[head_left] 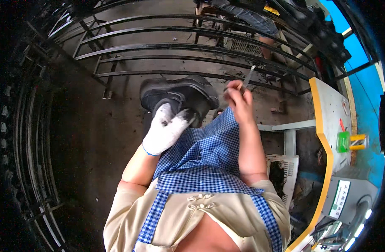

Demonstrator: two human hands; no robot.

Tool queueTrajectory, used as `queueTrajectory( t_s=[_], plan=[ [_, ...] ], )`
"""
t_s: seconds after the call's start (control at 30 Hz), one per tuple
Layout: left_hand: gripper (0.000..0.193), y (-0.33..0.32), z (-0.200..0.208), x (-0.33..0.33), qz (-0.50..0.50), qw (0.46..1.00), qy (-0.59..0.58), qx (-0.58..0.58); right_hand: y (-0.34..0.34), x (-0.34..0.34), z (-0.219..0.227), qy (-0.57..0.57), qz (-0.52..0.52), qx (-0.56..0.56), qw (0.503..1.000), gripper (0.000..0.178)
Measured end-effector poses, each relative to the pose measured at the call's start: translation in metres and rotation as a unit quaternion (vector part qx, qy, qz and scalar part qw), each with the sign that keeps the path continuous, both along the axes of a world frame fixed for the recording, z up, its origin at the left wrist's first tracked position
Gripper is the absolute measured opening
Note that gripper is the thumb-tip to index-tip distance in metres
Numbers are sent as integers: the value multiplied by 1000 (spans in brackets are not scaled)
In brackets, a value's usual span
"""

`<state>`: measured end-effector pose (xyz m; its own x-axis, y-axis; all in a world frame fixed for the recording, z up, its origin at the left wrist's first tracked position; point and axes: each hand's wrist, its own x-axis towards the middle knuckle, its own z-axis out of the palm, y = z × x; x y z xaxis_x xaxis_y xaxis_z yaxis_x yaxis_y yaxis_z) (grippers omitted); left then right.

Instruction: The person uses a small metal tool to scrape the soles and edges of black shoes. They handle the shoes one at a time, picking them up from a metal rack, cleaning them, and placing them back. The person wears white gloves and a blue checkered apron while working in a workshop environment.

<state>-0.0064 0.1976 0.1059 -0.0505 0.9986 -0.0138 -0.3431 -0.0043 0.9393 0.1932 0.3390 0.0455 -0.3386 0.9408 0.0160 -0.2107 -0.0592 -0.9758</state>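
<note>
My left hand (165,128), in a dirty white work glove, presses down on a black shoe (180,93) that rests on my lap, its fingers at the shoe's near side. My right hand (239,101) is bare and held above my right knee. It pinches a thin grey metal tool (247,78) like a blade or needle, which points up and away. A blue and white checked apron (205,155) covers my lap under the shoe.
Curved black metal racks (192,46) lie on the dark concrete floor ahead and to the left. A grey workbench with a yellow edge (327,138) stands at the right, with a green container (343,141) on it. A white plastic crate (285,172) sits beside my right leg. Another person's legs (259,25) show at the top.
</note>
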Motion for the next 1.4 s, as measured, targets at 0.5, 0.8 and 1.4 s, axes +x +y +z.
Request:
queueTrajectory(
  t_s=[0.5,0.8,1.4],
  plan=[
    [36,-5,6,-23,-76,913,301,265,-76,9,-97,195,250,-273,908,47],
    [65,28,-19,-37,194,978,-47,57,-64,30,-137,-21,281,-246,927,38],
    [68,31,-8,-20,-104,961,223,123,-31,6,125,-342,232,646,641,22]
  ],
)
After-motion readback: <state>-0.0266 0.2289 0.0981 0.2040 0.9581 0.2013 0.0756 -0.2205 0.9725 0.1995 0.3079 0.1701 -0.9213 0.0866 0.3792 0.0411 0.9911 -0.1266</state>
